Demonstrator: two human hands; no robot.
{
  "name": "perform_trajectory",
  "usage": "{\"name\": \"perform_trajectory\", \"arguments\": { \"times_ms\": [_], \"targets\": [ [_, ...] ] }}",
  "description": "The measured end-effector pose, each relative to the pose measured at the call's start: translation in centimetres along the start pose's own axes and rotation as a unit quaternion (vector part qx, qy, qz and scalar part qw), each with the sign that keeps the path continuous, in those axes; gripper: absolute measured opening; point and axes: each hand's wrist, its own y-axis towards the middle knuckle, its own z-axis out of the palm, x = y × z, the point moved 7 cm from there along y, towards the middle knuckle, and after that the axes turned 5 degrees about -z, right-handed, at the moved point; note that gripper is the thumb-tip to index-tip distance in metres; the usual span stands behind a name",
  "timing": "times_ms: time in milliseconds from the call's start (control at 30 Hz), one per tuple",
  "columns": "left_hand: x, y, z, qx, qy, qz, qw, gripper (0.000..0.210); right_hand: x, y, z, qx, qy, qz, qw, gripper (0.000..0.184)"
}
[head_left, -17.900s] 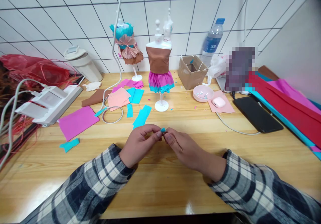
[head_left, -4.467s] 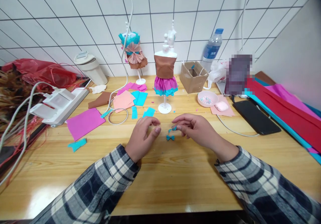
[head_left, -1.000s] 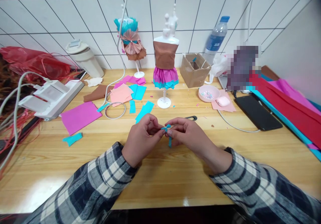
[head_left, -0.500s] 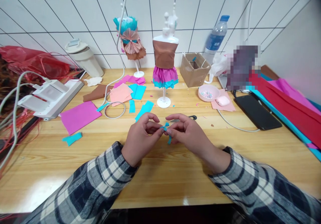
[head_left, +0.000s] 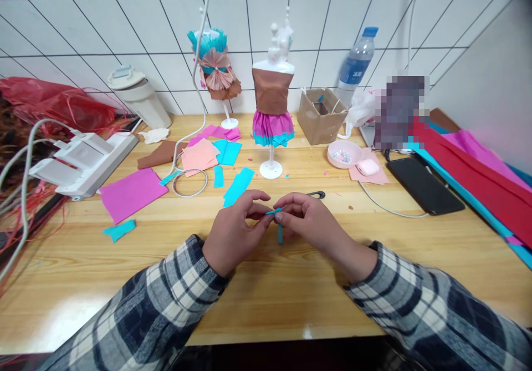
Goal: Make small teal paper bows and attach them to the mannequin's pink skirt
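Note:
A thin blue paper strip [head_left: 280,234] is pinched between my hands at the middle of the table, one end hanging down. My left hand [head_left: 238,228] grips its left part between thumb and fingertips. From the other side, my right hand [head_left: 312,222] pinches the strip, its thumb over the upper part. Past my hands stands a small white dress form [head_left: 272,67] wearing a brown top [head_left: 272,92] and a magenta skirt [head_left: 272,124] with a blue hem. Just beyond my right hand lies a black-ended tool [head_left: 317,194], partly hidden.
Blue [head_left: 239,187], magenta [head_left: 133,194] and peach paper pieces [head_left: 199,156] lie to the left. A second dressed form [head_left: 216,63] stands behind. At right are a cardboard box [head_left: 319,118], a pink bead dish [head_left: 344,156] and a phone [head_left: 426,185]. A power strip [head_left: 85,166] sits left.
The strip's looped, bow-like upper part now looks flatter and narrower between my fingers, and its tail hangs slightly lower. Both hands stay close together, almost in place.

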Motion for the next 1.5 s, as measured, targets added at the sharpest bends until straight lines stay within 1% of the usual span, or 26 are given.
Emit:
{"name": "perform_trajectory", "arguments": {
  "times_ms": [133,233,300,433,533,600,900,1167,1367,1500],
  "targets": [
    [0.8,0.2,0.6,0.038,-0.063,-0.041,0.996,0.014,0.3,0.1,-0.2,-0.007,-0.013,-0.021,1.000,0.021],
    [1.3,0.3,1.0,0.061,-0.099,-0.073,0.991,0.015,0.5,0.0,-0.2,-0.008,-0.034,-0.029,0.999,0.019],
    [1.4,0.4,1.0,0.065,-0.127,-0.090,0.986,0.016,0.6,0.0,-0.1,-0.004,-0.037,-0.029,0.999,0.020],
    [1.8,0.4,1.2,0.073,-0.219,-0.137,0.963,0.020,1.1,-0.2,-0.2,-0.015,-0.060,-0.046,0.997,0.030],
    [1.9,0.4,1.4,0.083,-0.265,-0.161,0.947,0.022,1.6,-0.4,-0.3,-0.029,-0.087,-0.065,0.994,0.030],
    [1.8,0.3,1.5,0.089,-0.274,-0.165,0.943,0.022,1.7,-0.4,-0.3,-0.035,-0.098,-0.072,0.992,0.029],
    [1.5,0.2,1.7,0.090,-0.266,-0.167,0.945,0.020,1.4,-0.4,-0.4,-0.053,-0.109,-0.088,0.989,0.027],
    [1.4,0.2,1.5,0.086,-0.267,-0.150,0.948,0.022,1.6,-0.3,-0.4,-0.056,-0.116,-0.098,0.987,0.026],
    [1.6,0.3,1.4,0.081,-0.291,-0.161,0.939,0.021,1.8,-0.3,-0.4,-0.055,-0.139,-0.113,0.982,0.028],
    [2.2,0.4,1.4,0.091,-0.327,-0.187,0.922,0.021,1.9,-0.3,-0.3,-0.040,-0.144,-0.120,0.981,0.027]
  ]
}}
